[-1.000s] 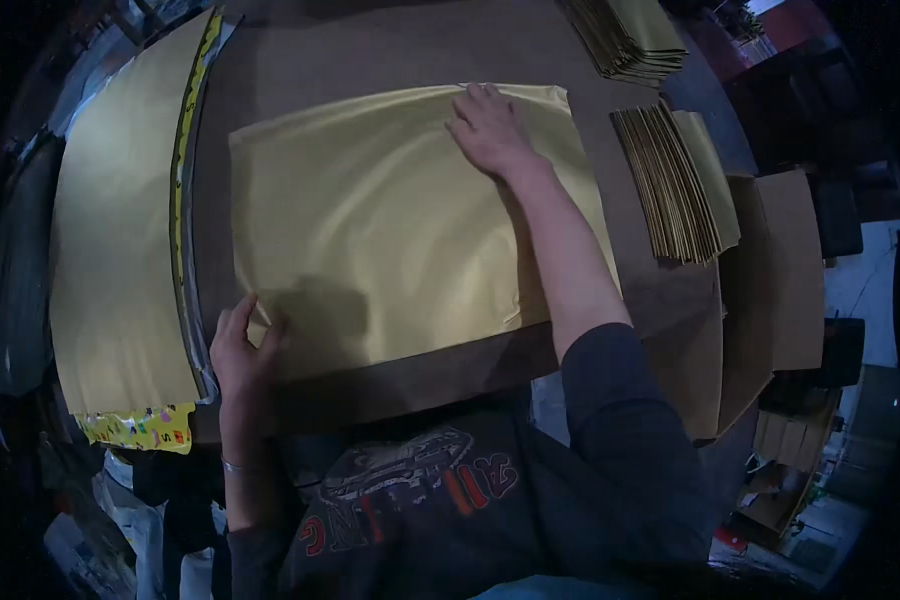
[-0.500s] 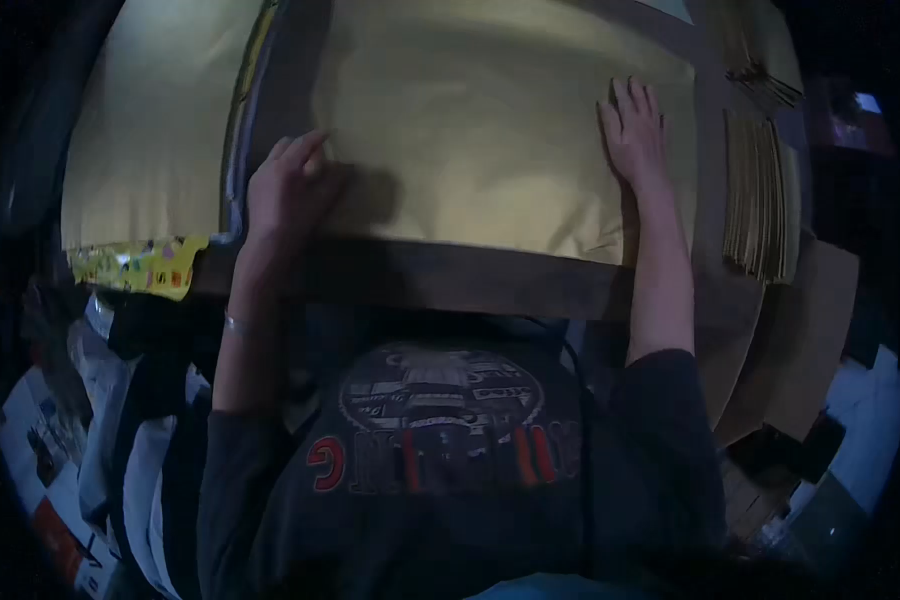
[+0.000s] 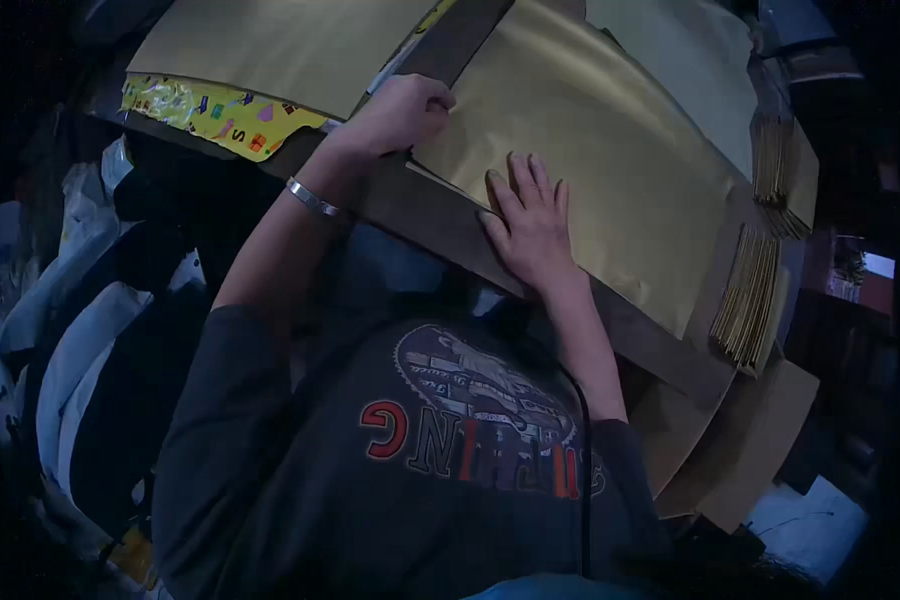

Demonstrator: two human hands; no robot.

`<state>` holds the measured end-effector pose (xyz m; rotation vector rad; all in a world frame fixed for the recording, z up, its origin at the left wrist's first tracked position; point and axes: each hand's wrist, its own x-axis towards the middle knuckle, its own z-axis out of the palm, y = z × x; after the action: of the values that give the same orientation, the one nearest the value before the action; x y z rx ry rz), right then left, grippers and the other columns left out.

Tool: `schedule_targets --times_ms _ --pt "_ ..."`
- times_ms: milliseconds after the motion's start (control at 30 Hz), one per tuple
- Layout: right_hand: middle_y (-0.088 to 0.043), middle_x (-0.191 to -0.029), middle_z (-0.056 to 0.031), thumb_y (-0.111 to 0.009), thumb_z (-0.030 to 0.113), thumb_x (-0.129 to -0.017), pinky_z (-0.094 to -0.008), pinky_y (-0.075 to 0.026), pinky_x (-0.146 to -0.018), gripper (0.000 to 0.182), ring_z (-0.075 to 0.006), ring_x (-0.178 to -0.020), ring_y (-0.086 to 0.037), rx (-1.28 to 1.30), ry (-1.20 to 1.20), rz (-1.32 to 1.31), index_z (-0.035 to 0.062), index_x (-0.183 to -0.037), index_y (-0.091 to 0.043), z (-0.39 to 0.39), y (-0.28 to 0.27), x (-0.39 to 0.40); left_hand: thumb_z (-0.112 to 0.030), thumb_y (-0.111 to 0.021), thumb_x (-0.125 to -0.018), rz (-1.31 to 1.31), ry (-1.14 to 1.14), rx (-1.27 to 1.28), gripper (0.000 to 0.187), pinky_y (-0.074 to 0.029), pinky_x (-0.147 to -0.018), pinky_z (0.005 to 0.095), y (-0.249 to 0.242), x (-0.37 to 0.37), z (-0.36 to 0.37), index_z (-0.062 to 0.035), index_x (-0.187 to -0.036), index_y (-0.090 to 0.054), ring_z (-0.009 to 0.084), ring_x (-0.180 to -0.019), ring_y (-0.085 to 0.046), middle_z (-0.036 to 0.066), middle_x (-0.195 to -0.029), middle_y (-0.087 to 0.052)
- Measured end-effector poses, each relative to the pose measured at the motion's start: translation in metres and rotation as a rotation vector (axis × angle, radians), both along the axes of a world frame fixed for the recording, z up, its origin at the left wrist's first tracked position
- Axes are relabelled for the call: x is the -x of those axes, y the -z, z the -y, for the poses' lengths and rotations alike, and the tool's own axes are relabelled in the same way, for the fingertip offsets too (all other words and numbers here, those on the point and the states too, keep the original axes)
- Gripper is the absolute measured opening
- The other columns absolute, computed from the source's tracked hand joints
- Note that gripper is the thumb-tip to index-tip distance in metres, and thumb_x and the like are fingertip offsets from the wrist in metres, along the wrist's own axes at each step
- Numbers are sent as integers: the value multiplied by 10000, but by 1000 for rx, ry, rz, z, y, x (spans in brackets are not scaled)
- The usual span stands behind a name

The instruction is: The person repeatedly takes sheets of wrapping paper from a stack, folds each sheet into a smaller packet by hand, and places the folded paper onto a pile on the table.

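A large gold-coloured sheet (image 3: 630, 170) lies across the middle of the brown table (image 3: 380, 200). My right hand (image 3: 537, 222) rests on its near edge, palm down with fingers spread. At the sheet's left edge, my left hand (image 3: 405, 115) has its fingers curled in; whether anything is between them is hidden. Just left of that hand is another gold sheet (image 3: 270, 50), with a yellow printed sheet (image 3: 225, 118) showing from under its near edge.
At the right stand a stack of folded brown pieces (image 3: 748, 300) and a second bundle (image 3: 773, 165) beyond it. Brown cardboard (image 3: 745, 440) hangs at the table's near right corner. A pale sheet (image 3: 670, 60) lies at the far side.
The view has turned, so the table now looks slanted. My right hand has moved left along the sheet, from its right side to the near edge, closer to my left hand.
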<state>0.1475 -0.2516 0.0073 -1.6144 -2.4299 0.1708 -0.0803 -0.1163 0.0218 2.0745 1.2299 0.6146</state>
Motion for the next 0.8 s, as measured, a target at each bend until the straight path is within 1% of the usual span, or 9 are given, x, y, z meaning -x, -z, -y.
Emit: schedule_targets --times_ms 200,433,500,533,567,633,667,700,800 --pt "-353 -1481 -208 -628 348 -895 -680 -217 -1075 523 -418 -1410 -257 2 17 21 108 -1346 -516 10 -4 -4 -111 -671 -797 22 7 -37 233 -492 -636 339 3 0 0 6 -999 -682 195 -666 -616 104 -747 -649" --pt "-372 -1469 -195 -641 337 -889 -671 -232 -1079 511 -412 -1396 -284 -5 37 0 107 -1331 -526 7 2 -7 -144 -654 -871 -11 65 45 224 -508 -645 324 2 4 0 24 -1018 -665 174 -687 -617 93 -785 -655" --pt "-391 -1455 -186 -652 332 -881 -657 -247 -1083 507 -401 -1376 -319 24 41 -44 105 -1318 -533 3 -2 -9 -179 -616 -881 86 31 161 250 -534 -655 330 0 7 6 5 -1040 -675 194 -728 -669 116 -822 -697" --pt "-425 -1426 -176 -667 310 -871 -620 -288 -1073 489 -390 -1347 -362 -17 35 -21 102 -1297 -549 1 -2 -9 -179 -616 -881 87 29 161 250 -534 -655 330 -3 8 11 5 -1040 -675 194 -728 -669 116 -822 -697" --pt "-425 -1426 -176 -667 310 -871 -620 -288 -1073 489 -390 -1347 -362 -16 33 -20 102 -1297 -549 -3 -2 -9 -171 -604 -895 134 -14 245 256 -527 -625 311 -7 10 16 20 -1054 -664 171 -694 -649 106 -827 -691" --pt "-474 -1374 -179 -689 282 -847 -574 -339 -1044 456 -391 -1302 -413 -42 -26 -112 98 -1249 -578 -12 -3 -4 -163 -591 -910 181 -57 332 261 -519 -596 292 -7 12 21 36 -1067 -653 147 -659 -630 95 -831 -685" --pt "-527 -1290 -184 -716 249 -811 -518 -385 -1007 427 -387 -1236 -469 -100 -76 -162 81 -1186 -601 -16 -4 0 -166 -590 -916 246 -63 368 267 -511 -584 278 -2 14 21 40 -1076 -646 135 -643 -615 88 -844 -681" --pt "-527 -1290 -184 -716 249 -811 -518 -385 -1007 427 -387 -1236 -469 -98 -77 -162 81 -1186 -601 -21 -4 6 -170 -588 -923 310 -69 404 274 -503 -571 263 0 14 22 45 -1085 -640 123 -626 -600 80 -856 -678" --pt "-568 -1172 -179 -743 201 -771 -470 -422 -973 400 -368 -1146 -524 -184 -150 -249 51 -1116 -609 -34 -2 23 -171 -584 -934 339 -111 509 273 -498 -560 263 -2 14 22 47 -1090 -634 118 -631 -588 70 -838 -666"
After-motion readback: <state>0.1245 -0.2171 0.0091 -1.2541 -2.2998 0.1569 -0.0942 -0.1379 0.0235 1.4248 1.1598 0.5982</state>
